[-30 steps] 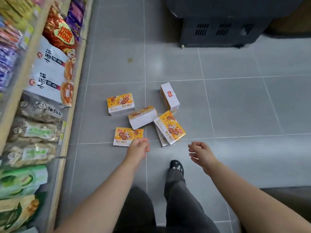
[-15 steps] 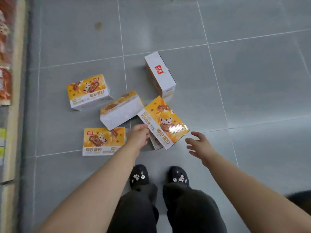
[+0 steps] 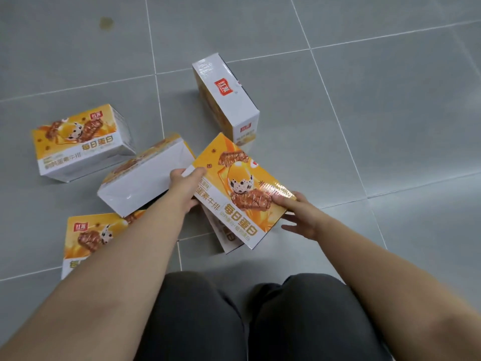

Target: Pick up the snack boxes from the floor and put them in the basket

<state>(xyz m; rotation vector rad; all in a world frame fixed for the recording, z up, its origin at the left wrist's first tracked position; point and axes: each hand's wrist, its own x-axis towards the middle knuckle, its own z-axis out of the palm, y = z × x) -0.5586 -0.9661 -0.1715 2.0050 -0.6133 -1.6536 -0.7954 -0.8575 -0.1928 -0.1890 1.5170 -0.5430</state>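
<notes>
Box (image 3: 242, 188) shows orange front, speckled egg picture.

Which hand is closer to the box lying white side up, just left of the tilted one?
Left. The left hand grips the tilted box by its left edge, right beside the white-side-up box; the right hand is across the tilted box, at its right edge.

My one camera rides on my head, tilted steeply down, close above the grey tiled floor (image 3: 390, 113), orange cardboard snack box (image 3: 235, 178) mid-frame, dark-trousered knees (image 3: 197, 321) at the bottom.
</notes>
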